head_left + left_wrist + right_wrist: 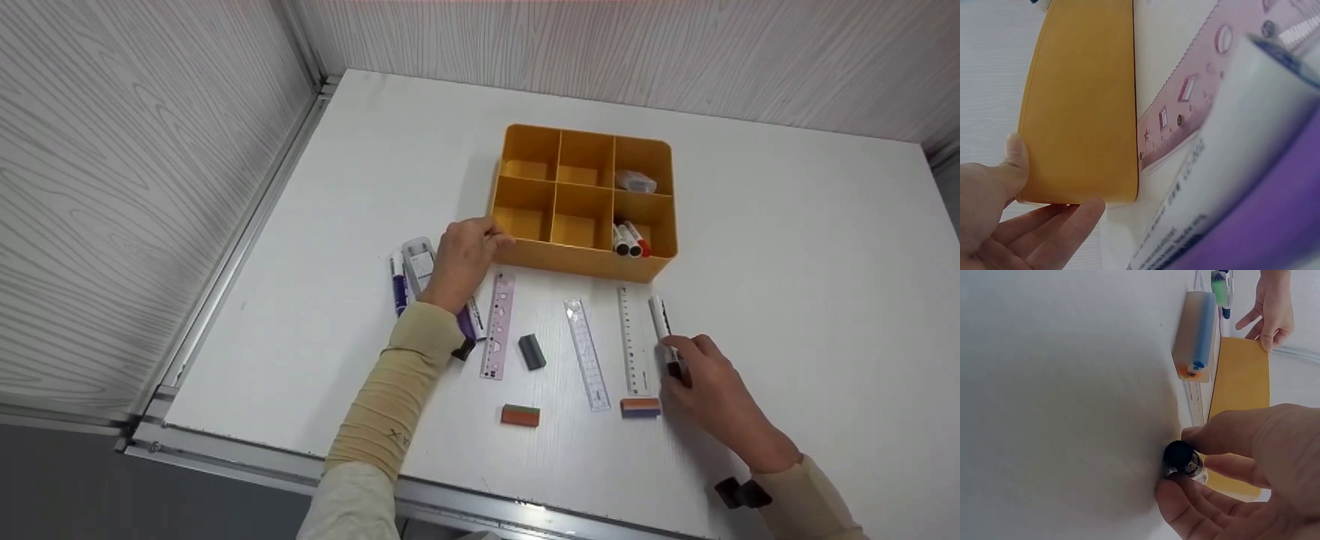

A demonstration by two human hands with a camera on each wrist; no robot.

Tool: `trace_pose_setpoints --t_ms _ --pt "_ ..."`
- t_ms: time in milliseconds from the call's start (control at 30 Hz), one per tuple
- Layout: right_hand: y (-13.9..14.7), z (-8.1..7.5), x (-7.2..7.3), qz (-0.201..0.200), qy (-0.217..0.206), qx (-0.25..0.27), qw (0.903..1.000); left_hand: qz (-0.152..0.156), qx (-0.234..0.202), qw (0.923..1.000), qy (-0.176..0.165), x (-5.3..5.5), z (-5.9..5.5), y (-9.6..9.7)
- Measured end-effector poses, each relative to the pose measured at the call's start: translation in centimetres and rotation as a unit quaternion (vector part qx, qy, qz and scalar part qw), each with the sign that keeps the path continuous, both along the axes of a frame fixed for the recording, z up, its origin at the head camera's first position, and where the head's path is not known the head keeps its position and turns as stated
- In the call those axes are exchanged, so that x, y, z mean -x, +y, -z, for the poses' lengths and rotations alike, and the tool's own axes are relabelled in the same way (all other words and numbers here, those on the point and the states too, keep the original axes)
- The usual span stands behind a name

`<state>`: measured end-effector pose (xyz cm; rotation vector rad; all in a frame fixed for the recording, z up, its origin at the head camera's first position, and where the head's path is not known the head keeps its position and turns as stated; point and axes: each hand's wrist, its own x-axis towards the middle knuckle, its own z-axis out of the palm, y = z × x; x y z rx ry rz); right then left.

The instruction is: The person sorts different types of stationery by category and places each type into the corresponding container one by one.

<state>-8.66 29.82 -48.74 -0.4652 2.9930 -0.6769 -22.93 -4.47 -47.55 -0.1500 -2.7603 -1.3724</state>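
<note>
L hand (pixel 466 255): fingers pinch front-L corner of yellow box (pixel 577 259), thumb at rim. R hand (pixel 712 390): thumb & fingers pinch white mkr (pixel 660 315) w/ blk end, just R of clear ruler (pixel 637 345) on table (pixel 300 360). 3 mkrs (pixel 631 238) in box's front-R compartment. Grey block (pixel 532 352) nr pink ruler (pixel 497 326).

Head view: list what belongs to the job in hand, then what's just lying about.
Seemingly in the job:
yellow box, gripped by the left hand
white marker, pinched by the right hand
markers inside the box

Apparently lying about:
pink ruler
two clear rulers
grey block
two two-tone blocks
two purple-and-white markers
grey case
</note>
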Motion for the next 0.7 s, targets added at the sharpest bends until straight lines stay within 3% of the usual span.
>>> trace_pose_setpoints --t_ms 367,533,700 --pt "0.18 0.17 -0.01 0.012 -0.004 0.0 0.9999 -0.004 0.02 0.9996 0.021 0.05 -0.01 0.31" --pt "0.39 0.25 -0.03 0.008 0.001 0.003 1.0 -0.004 0.024 0.9996 0.015 0.03 -0.01 0.52" --pt "0.57 -0.03 0.18 0.017 -0.022 -0.004 0.9996 -0.004 0.022 0.9996 0.017 0.09 -0.03 0.61"
